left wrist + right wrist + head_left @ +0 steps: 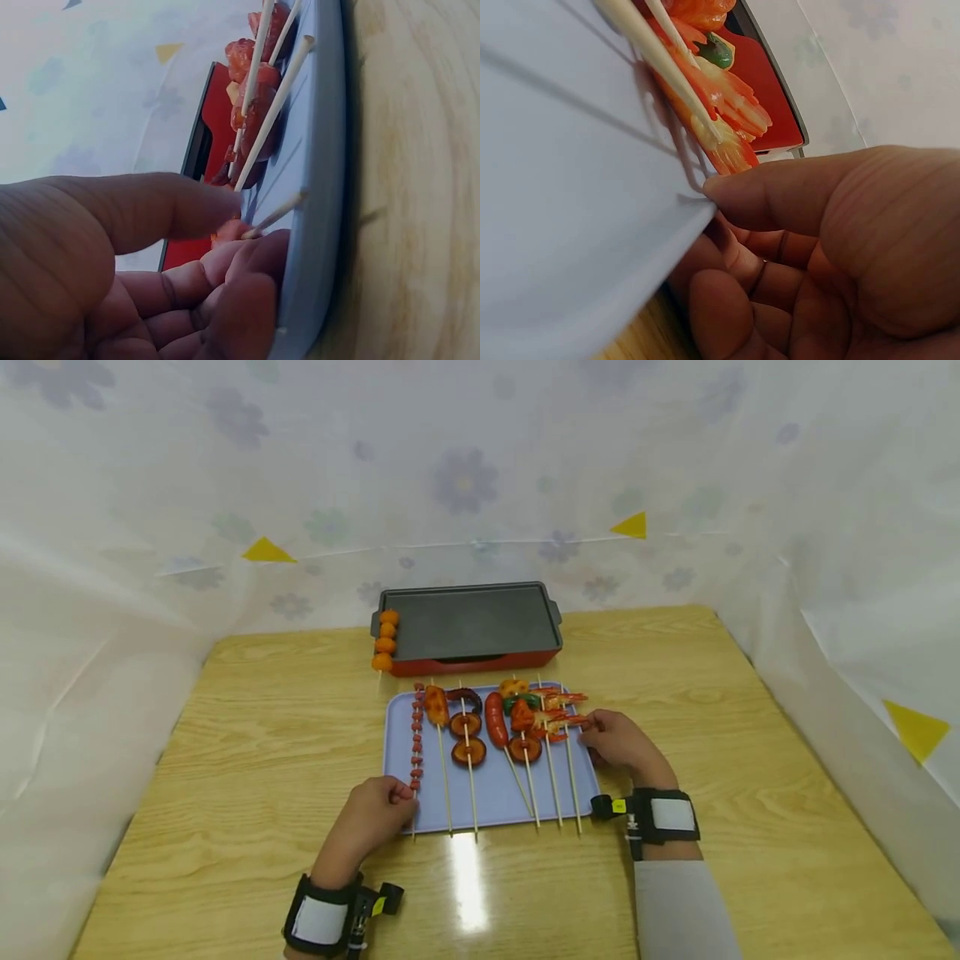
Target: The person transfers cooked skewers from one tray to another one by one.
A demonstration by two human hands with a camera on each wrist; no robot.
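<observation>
A pale lavender tray (498, 806) bears several skewers. My left hand (378, 810) is at the tray's front left corner, thumb and curled fingers around the stick of the leftmost skewer, a row of small red pieces (417, 727). In the left wrist view that stick (279, 213) runs between thumb and forefinger. My right hand (618, 742) grips the tray's right rim, thumb on top and fingers curled beneath, close to the shrimp skewers (731, 105). Between the hands lie a sausage skewer (496, 720) and a skewer of round brown slices (468, 752).
Behind the tray stands a red grill box with a dark plate (472, 618). A skewer of orange balls (386, 645) lies along its left end. The wooden table (255, 735) is bordered by pale flowered sheeting (465, 477) at the back and sides.
</observation>
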